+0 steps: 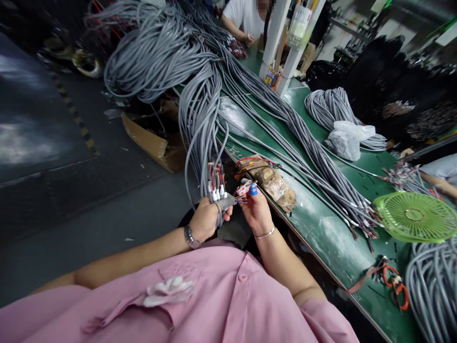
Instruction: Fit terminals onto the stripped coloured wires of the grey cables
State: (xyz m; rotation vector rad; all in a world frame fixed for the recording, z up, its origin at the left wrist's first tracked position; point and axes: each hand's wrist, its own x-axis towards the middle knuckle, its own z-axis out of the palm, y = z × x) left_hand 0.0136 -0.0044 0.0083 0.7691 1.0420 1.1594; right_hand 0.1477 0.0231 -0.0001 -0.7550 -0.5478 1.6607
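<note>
My left hand [205, 220] is closed around several grey cables, one of them lying sideways towards my other hand. Their stripped ends [217, 178] stand up above the fist, with white sleeves and thin coloured wires. Beside it, my right hand [257, 213] has a blue cover on one fingertip and pinches the fanned-out thin wires [241, 197] of the sideways cable. A small pale pink piece [244, 187] shows at those fingertips; its kind is not plain. Close to the right hand, a taped brown block [276, 183] lies on the bench edge.
Long grey cables [285, 121] run across the green bench [332, 257]. A large cable heap [153, 62] hangs over its far left edge, above a cardboard box [150, 140]. A green fan [416, 214] and orange-handled scissors [396, 288] are at right. Co-workers [246, 21] are nearby.
</note>
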